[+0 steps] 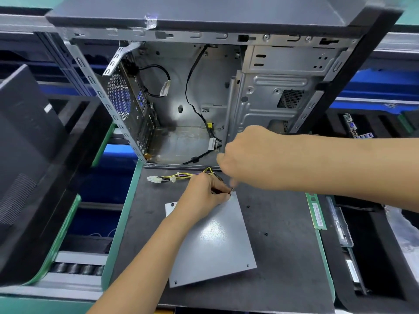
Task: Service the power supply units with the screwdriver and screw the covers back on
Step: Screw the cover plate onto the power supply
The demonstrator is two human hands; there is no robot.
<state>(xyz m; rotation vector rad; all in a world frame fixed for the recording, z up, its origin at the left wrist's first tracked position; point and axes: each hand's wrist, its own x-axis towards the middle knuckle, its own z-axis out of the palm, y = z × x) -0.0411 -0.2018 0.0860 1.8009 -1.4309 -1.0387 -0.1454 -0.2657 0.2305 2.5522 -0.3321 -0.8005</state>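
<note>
The power supply unit [210, 241] lies flat on the table [283, 257]. The left hand [204, 196] pinches a small part, maybe a screw, at its far corner. The right hand [247, 159] hovers curled above; what it grasps I cannot tell. The next move seems to be seating this screw.

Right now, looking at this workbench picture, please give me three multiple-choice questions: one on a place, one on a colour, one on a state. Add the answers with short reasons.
1. Where does the grey cover plate lie?
A. inside the case
B. on the dark mat, in front of the open case
C. on the left tray

2. What colour is the memory stick at the mat's right edge?
A. green
B. red
C. white

3. What is the left hand doing?
A. lying flat
B. pinching a small part at the plate's corner
C. holding the case

Answers: B, the plate lies flat on the mat below the case; A, its board is green; B, fingertips close on something small.
</note>
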